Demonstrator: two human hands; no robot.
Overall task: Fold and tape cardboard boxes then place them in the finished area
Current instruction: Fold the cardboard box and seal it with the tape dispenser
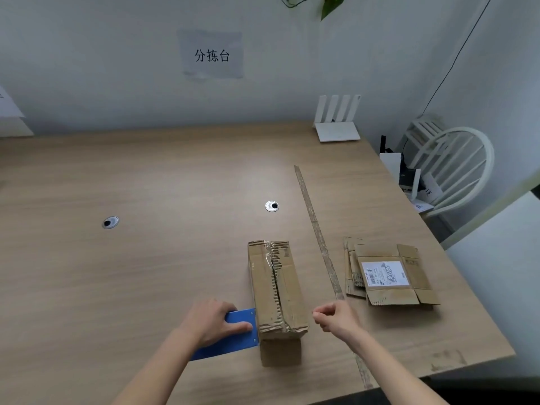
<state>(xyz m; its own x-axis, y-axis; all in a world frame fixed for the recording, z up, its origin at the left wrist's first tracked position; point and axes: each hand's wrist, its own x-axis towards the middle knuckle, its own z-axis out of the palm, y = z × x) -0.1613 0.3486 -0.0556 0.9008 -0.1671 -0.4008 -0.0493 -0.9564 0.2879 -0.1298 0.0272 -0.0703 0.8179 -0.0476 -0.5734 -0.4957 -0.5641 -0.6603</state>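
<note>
A folded cardboard box (277, 287) stands on the wooden table (146, 258) near the front, its torn top flaps meeting along a seam with clear tape on the far end. My left hand (214, 321) grips a blue tape dispenser (230, 336) whose front edge is against the box's near left corner. My right hand (336, 317) hovers just right of the box with fingers curled, thumb and forefinger pinched together; whether tape is between them cannot be told. A pile of flattened boxes (388, 273), the top one bearing a white label, lies to the right.
A long strip of old tape (317, 232) runs across the table between the box and the flat pile. Two cable grommets (271, 206) are set in the tabletop. A white router (337, 124) stands at the back right. A white chair (450, 168) is beyond the right edge.
</note>
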